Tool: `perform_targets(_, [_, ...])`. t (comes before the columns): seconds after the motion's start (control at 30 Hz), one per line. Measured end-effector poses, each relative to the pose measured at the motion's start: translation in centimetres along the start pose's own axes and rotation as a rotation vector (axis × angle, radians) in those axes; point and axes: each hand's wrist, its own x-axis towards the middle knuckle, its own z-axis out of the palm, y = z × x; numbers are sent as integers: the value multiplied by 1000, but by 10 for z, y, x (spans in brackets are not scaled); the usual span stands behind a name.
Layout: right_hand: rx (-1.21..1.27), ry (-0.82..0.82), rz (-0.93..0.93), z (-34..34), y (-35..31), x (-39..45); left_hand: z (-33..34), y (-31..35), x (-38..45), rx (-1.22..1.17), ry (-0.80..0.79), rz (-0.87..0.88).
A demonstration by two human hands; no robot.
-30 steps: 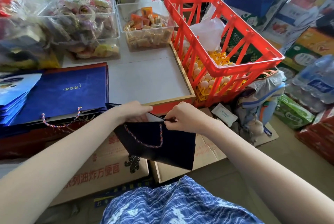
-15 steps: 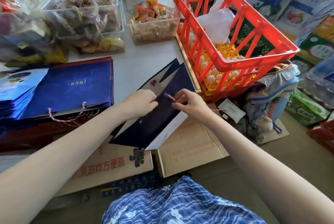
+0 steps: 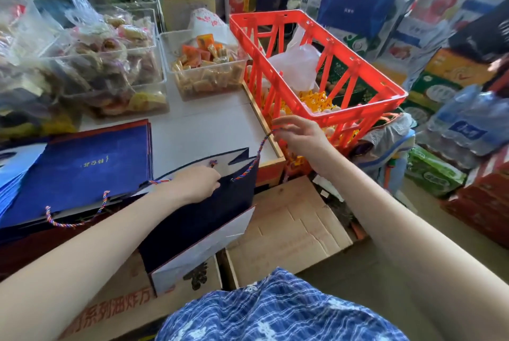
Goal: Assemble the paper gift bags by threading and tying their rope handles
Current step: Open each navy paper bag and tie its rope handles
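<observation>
The left hand (image 3: 194, 183) covers part of the dark bag (image 3: 198, 219), so its fingertips cannot be seen. The blue bag pile (image 3: 80, 172) runs off the left side. The gold writing on it is too small to read (just squiggles).

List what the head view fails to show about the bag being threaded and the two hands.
- Left hand fingertips: hidden behind the dark bag top edge, so its grip is unclear.
- Rope end: covered by the right hand fingers.
- Knot inside the bag: hidden by the front panel.
- Gold print on the blue bag stack: too small to read.
</observation>
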Motion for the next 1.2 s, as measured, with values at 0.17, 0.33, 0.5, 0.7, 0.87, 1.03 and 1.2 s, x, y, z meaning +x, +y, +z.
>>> perform_targets(0.17, [-939, -369, -82, 37, 17, -11, -15, 19, 8, 34, 41, 100])
perform_targets(0.33, [-841, -186, -35, 18, 12, -4, -18, 0, 10, -126, 64, 173])
perform_targets(0.5, [-680, -123, 105, -17, 14, 6, -16, -10, 4, -270, 189, 176])
perform_targets(0.7, [-213, 4, 261, -25, -13, 11, -19, -9, 19, -129, 251, -24])
perform_targets(0.87, [42, 174, 108, -62, -70, 14, -26, -31, 26, -12, 200, -153])
perform_targets(1.03, [292, 150, -40, -72, -69, 6, -34, -24, 31, 15, 242, -89])
perform_targets(1.2, [427, -190, -41, -36, -46, -14, -51, 8, 25, -49, 293, 32])
